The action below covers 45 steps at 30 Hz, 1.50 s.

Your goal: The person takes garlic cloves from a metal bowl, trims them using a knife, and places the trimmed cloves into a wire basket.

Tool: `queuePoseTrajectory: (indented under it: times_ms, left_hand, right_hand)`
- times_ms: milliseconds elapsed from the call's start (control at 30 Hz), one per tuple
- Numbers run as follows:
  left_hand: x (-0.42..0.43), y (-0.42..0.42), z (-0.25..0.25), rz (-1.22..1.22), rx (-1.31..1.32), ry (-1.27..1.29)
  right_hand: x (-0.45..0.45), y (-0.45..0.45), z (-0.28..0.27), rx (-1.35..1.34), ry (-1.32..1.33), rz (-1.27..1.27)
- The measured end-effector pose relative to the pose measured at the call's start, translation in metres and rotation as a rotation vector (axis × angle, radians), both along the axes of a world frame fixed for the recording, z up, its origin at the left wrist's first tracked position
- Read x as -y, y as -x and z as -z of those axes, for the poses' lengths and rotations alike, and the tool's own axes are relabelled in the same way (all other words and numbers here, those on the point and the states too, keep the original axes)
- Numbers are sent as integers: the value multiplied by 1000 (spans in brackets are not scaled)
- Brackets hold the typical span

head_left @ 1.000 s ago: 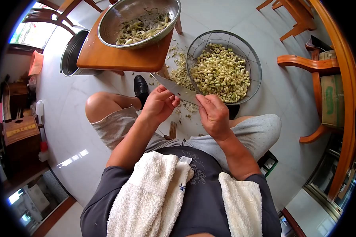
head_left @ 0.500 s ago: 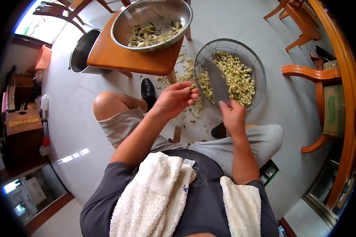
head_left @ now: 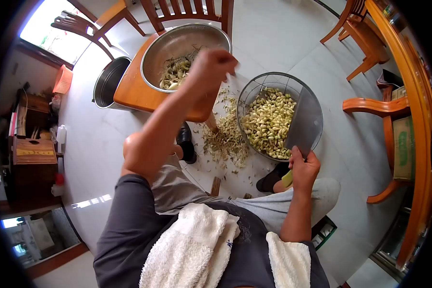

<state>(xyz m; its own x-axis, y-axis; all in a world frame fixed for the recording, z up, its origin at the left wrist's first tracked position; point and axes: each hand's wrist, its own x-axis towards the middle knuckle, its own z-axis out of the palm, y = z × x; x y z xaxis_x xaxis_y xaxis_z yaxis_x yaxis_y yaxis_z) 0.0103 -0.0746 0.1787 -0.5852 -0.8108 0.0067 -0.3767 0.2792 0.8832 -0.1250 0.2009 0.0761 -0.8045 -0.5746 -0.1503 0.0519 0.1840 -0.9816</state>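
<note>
One cleaver (head_left: 301, 120) is clasped in the right hand (head_left: 305, 170), slanting beyond its fingertips over pale bulbs (head_left: 269, 120) in a wire basket (head_left: 278, 73). Keep it clear of the left hand (head_left: 213, 67), whose blurred fingers curl above the colander (head_left: 177, 41), pinching I cannot tell what.

The left hand (head_left: 215, 66) is blurred over the right rim of the colander (head_left: 152, 60); whether it grips anything is unclear. Its forearm (head_left: 163, 117) hides some of the chair seat's (head_left: 138, 96) near edge; the right hand (head_left: 305, 170) partly covers the knife handle (head_left: 287, 179).
</note>
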Motion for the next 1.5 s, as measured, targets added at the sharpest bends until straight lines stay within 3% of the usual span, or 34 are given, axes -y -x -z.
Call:
queuePoseTrajectory:
  times_ms: [33, 100, 233, 433, 567, 667, 833, 900, 1033, 1167, 1500]
  left_hand:
    - [43, 0, 21, 8, 25, 189]
    - [89, 4, 29, -17, 228, 63]
    - [148, 20, 86, 58, 706, 92]
    - [142, 26, 104, -25, 662, 252]
    - [144, 14, 97, 5, 456, 221]
    - [116, -12, 49, -32, 179, 123]
    - [75, -64, 17, 70, -300, -294]
    - [42, -83, 17, 90, -413, -460]
    - [-37, -92, 41, 72, -502, -738]
    - [-84, -91, 75, 89, -461, -649]
    - [-113, -87, 93, 93, -384, -615]
  right_hand:
    - [0, 0, 1, 17, 11, -13]
    - [3, -3, 0, 4, -26, -28]
    - [4, -5, 4, -36, -83, -73]
    - [4, -7, 16, -33, -118, -122]
    - [3, -9, 11, -25, -92, -125]
    - [3, -13, 7, -33, -83, -146]
    - [4, -26, 8, -79, -31, -205]
    - [8, -33, 4, -276, 41, -270]
    - [17, -51, -11, -610, 207, -318]
    - [17, -58, -6, -756, 204, -372]
    - [10, -60, -3, -830, 132, -468]
